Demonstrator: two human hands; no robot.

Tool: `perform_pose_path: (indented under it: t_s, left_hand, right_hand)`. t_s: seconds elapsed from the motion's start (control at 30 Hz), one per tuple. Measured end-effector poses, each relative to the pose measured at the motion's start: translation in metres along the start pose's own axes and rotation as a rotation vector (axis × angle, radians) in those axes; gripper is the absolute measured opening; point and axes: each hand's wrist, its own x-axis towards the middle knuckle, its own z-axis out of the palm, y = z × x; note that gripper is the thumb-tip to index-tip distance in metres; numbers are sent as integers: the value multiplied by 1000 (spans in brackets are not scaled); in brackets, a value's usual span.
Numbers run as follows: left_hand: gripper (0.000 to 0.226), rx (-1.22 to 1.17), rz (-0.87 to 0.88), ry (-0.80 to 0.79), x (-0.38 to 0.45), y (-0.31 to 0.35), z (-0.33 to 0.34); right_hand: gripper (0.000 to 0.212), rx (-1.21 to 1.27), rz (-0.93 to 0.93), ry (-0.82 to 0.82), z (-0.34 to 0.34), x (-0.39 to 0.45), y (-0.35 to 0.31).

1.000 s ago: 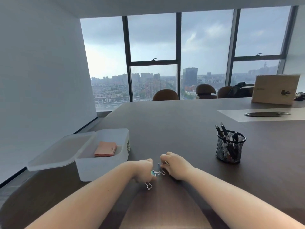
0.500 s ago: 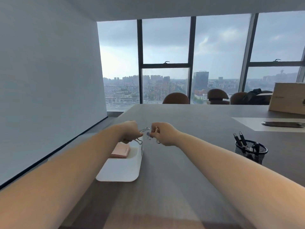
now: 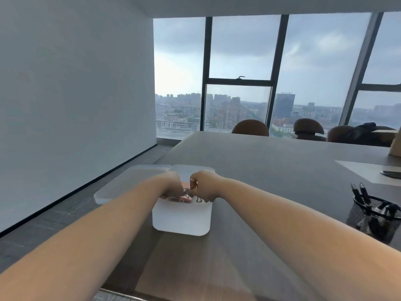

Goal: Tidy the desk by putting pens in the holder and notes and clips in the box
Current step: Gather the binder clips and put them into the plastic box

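Note:
A white plastic box (image 3: 181, 220) stands on the dark desk, its lid (image 3: 128, 183) lying open to the left. Both my hands hover over the box's opening. My left hand (image 3: 171, 185) and my right hand (image 3: 205, 185) are each closed around binder clips (image 3: 192, 189), whose wire handles stick out between the two fists. Under the hands, a pink pad of notes (image 3: 184, 199) lies inside the box, mostly hidden. At the right edge, a black mesh holder (image 3: 373, 218) contains several dark pens (image 3: 360, 192).
The desk (image 3: 271, 170) stretches far ahead to brown chairs (image 3: 250, 127) by the windows. A pale mat (image 3: 366, 172) with a dark flat object lies at the far right, beside a cardboard box (image 3: 396, 146). The desk's left edge drops to the floor next to the lid.
Both hands lifted the clips off the desk in front of me and carried them left and forward over the box. The view has turned left, pushing the pen holder toward the right edge.

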Motion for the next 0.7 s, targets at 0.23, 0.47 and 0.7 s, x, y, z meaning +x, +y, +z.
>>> perform_pose_path:
  t_s: [0.23,0.47,0.7]
  left_hand:
    - [41,63,9,-12,7,-4,7]
    - [31,20,18,251,-5,-13,-2]
    - [50,-161,-137,254,-39,-39,-3]
  right_hand:
    - [42,104,39,-119,-3,2,-3]
    - [52,145,78,-94,-8,-3,1]
    - [26,-68,180,109,-4,-23,1]
